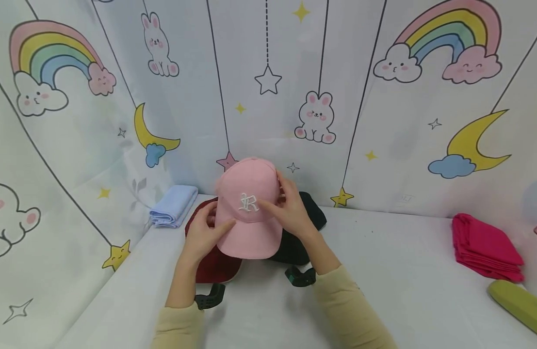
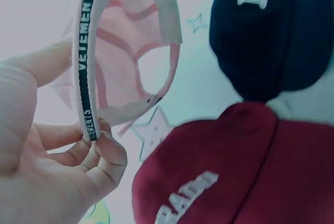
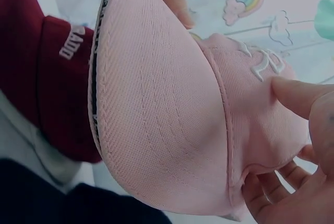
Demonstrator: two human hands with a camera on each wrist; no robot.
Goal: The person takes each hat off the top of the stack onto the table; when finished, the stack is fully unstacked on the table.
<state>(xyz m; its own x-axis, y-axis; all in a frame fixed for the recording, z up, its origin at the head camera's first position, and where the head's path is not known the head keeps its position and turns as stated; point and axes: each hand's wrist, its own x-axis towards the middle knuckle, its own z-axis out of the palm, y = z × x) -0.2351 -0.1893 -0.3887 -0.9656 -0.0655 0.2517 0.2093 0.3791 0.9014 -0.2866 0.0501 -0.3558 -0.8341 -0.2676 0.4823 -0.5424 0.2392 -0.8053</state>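
Both hands hold a pink baseball cap (image 1: 252, 240) upright, its brim toward me and a white R on the crown. My left hand (image 1: 203, 232) grips its left side, thumb at the brim and fingers behind. In the left wrist view, the left fingertips pinch the brim edge with lettered black tape (image 2: 86, 51). My right hand (image 1: 294, 208) holds the crown's right side, thumb beside the R and fingers curled behind. Behind the pink cap are a dark red cap (image 1: 218, 266) at left and a black cap (image 1: 294, 248) at right, both partly hidden.
A folded light blue cloth (image 1: 173, 206) lies at the back left of the white table (image 1: 390, 281). At the right are a folded red cloth (image 1: 484, 247) and a green elongated object (image 1: 519, 305), cut off by the frame. A patterned curtain (image 1: 268, 121) hangs behind the table.
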